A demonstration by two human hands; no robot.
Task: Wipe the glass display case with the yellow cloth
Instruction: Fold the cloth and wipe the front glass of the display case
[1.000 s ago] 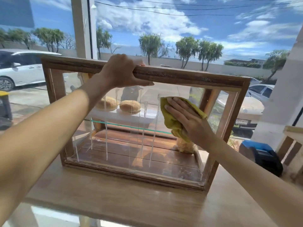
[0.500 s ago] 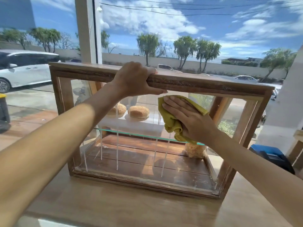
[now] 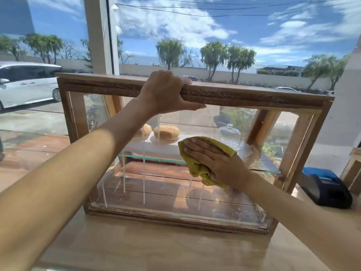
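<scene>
A wooden-framed glass display case [image 3: 254,97] stands on a light wooden counter. My left hand [image 3: 166,92] grips its top rail near the middle. My right hand [image 3: 216,163] presses a crumpled yellow cloth [image 3: 195,167] flat against the front glass, right of centre at mid height. White streaks of cleaner [image 3: 144,173] run down the glass to the left of the cloth. Inside, two round buns [image 3: 166,132] lie on a glass shelf, and a clear glass dome [image 3: 229,136] stands to their right.
A dark blue and black device [image 3: 326,188] sits on the counter [image 3: 156,249] right of the case. A large window behind shows a white car [image 3: 25,83], trees and a wall. A white window post [image 3: 99,34] rises behind the case's left end.
My right hand has slid the cloth down the glass from just under the top rail to mid height. My left hand keeps its grip on the rail. The view has drawn closer.
</scene>
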